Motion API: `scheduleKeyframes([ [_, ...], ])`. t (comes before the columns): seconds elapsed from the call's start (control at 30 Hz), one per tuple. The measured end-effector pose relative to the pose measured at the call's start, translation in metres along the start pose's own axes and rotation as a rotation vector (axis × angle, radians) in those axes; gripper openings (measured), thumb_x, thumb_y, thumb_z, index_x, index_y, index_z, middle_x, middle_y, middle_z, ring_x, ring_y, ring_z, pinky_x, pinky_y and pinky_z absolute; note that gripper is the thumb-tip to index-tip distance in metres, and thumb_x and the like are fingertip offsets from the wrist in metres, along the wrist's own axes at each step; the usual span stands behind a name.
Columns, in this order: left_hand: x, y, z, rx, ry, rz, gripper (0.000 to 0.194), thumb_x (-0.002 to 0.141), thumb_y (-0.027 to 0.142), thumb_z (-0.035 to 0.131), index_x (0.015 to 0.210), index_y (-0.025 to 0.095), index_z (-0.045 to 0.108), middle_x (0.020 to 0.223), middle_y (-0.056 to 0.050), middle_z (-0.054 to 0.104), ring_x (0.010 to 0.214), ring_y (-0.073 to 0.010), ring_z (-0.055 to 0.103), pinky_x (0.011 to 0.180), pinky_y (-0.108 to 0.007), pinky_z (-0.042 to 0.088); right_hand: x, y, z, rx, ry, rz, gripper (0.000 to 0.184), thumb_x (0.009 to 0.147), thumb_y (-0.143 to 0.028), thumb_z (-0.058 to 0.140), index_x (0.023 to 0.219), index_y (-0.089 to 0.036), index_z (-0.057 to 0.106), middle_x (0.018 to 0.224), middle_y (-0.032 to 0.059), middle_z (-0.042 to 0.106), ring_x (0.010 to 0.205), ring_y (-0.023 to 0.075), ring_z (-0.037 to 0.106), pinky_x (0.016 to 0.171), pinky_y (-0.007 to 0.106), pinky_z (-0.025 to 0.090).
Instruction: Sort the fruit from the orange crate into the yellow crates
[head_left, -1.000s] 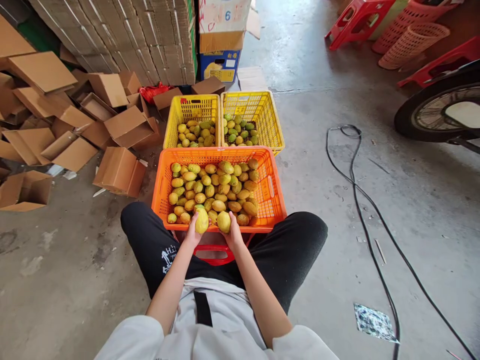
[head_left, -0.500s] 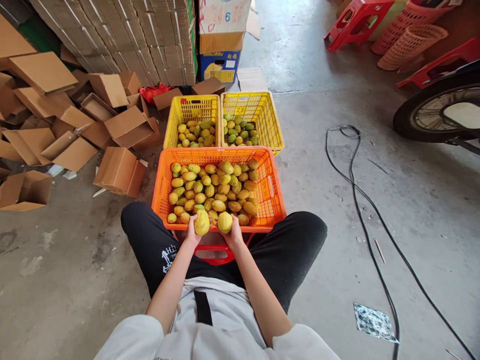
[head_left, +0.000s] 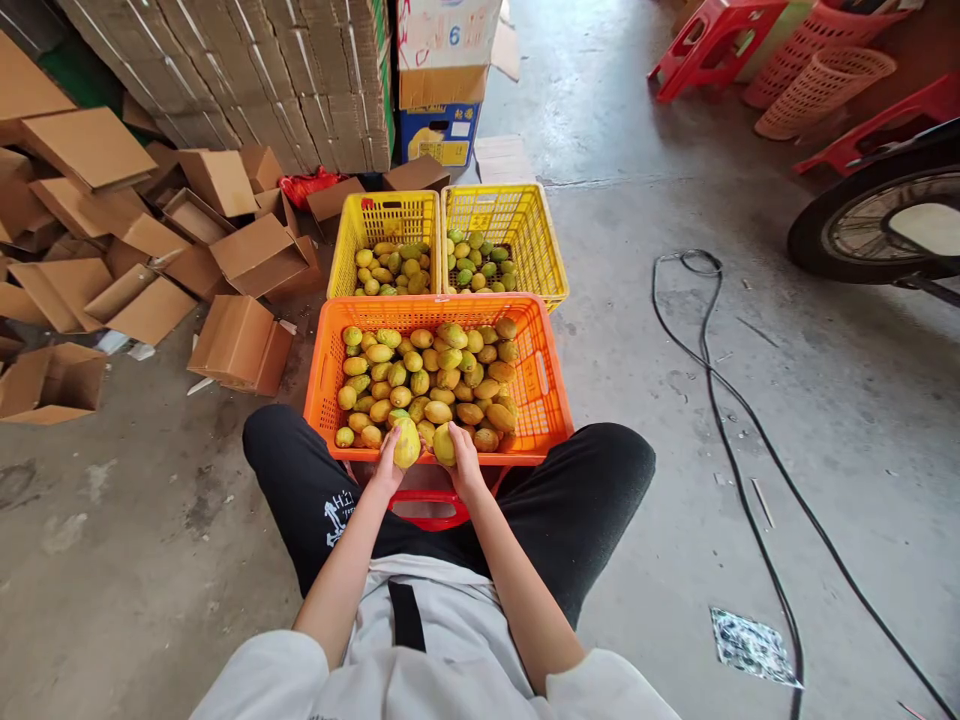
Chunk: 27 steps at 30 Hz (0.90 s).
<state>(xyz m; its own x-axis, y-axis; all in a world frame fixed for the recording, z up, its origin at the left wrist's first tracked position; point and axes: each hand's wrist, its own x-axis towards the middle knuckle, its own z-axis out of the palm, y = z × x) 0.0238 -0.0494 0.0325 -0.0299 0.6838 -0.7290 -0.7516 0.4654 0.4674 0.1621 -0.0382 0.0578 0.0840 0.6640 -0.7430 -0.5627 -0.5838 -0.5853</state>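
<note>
Over the near rim of the orange crate (head_left: 442,458), my left hand (head_left: 388,464) is closed around a round yellow-green fruit (head_left: 407,444). Close beside it, my right hand (head_left: 466,462) grips a second yellow fruit (head_left: 443,446), its fingers covering the right side. The two fruits are held near each other with a small gap between them. Below and beyond my hands, the crate holds many oval fruits (head_left: 439,411), from green to orange-yellow. I cannot tell their exact kind.
Two yellow crates (head_left: 551,240) with more fruits stand against the orange crate's far side. Open cardboard boxes (head_left: 244,340) lie heaped at left. A black cable (head_left: 712,380) loops across the floor at right, near a wheel (head_left: 870,225). Red stools (head_left: 709,45) stand farther back.
My right hand has turned and shifted slightly left with its fruit, so its fingers now cover more of it. My left hand has moved slightly right. The fruits are closer together.
</note>
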Motion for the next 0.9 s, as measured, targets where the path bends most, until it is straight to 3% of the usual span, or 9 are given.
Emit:
scheduleKeyframes([
  [0.13, 0.0, -0.004, -0.002, 0.01, 0.014, 0.063, 0.028, 0.08, 0.026, 0.077, 0.104, 0.016, 0.067, 0.09, -0.009, 0.076, 0.086, -0.024, 0.076, 0.09, -0.039, 0.061, -0.004, 0.001, 0.003, -0.029, 0.001, -0.057, 0.053, 0.059, -0.043, 0.088, 0.098, -0.026, 0.057, 0.085, -0.0031, 0.069, 0.065, 0.0167, 0.07, 0.052, 0.025, 0.052],
  [0.27, 0.001, -0.003, -0.001, -0.021, 0.011, 0.033, 0.025, 0.083, 0.032, 0.073, 0.103, 0.018, 0.069, 0.091, -0.012, 0.077, 0.098, -0.0287, 0.076, 0.091, -0.039, 0.061, -0.006, 0.001, 0.005, -0.017, -0.039, -0.042, 0.057, 0.055, -0.037, 0.09, 0.097, -0.026, 0.054, 0.087, -0.0018, 0.071, 0.066, 0.018, 0.072, 0.054, 0.025, 0.053],
  [0.47, 0.002, -0.002, 0.0, -0.026, -0.036, 0.003, 0.035, 0.093, 0.044, 0.058, 0.104, 0.013, 0.071, 0.092, -0.015, 0.077, 0.103, -0.0272, 0.075, 0.093, -0.036, 0.061, -0.005, -0.001, 0.003, -0.014, -0.043, 0.003, 0.04, 0.063, -0.041, 0.081, 0.091, -0.025, 0.057, 0.08, -0.0025, 0.072, 0.068, 0.0203, 0.072, 0.052, 0.025, 0.051],
  [0.67, 0.002, -0.001, 0.002, -0.061, 0.026, 0.041, 0.037, 0.097, 0.044, 0.051, 0.105, 0.014, 0.07, 0.089, -0.01, 0.076, 0.078, -0.0188, 0.073, 0.081, -0.029, 0.061, 0.002, 0.0, 0.0, 0.03, 0.022, 0.016, 0.028, 0.072, -0.045, 0.072, 0.089, -0.025, 0.062, 0.077, 0.0008, 0.073, 0.072, 0.0236, 0.073, 0.054, 0.031, 0.056],
  [0.77, 0.001, 0.0, 0.003, -0.077, 0.036, 0.029, 0.035, 0.098, 0.043, 0.049, 0.105, 0.015, 0.069, 0.09, -0.01, 0.076, 0.074, -0.0185, 0.072, 0.08, -0.031, 0.061, 0.007, 0.001, 0.0, 0.06, 0.032, 0.073, 0.028, 0.076, -0.049, 0.07, 0.086, -0.024, 0.064, 0.073, 0.0042, 0.073, 0.071, 0.0256, 0.073, 0.054, 0.034, 0.058],
  [0.9, 0.003, 0.001, 0.001, -0.076, 0.066, -0.014, 0.037, 0.096, 0.045, 0.052, 0.109, 0.015, 0.069, 0.091, -0.012, 0.075, 0.085, -0.0236, 0.074, 0.087, -0.038, 0.061, 0.01, 0.003, -0.002, 0.058, 0.01, 0.111, 0.032, 0.081, -0.053, 0.064, 0.085, -0.022, 0.066, 0.07, 0.0077, 0.073, 0.066, 0.026, 0.072, 0.053, 0.035, 0.057],
])
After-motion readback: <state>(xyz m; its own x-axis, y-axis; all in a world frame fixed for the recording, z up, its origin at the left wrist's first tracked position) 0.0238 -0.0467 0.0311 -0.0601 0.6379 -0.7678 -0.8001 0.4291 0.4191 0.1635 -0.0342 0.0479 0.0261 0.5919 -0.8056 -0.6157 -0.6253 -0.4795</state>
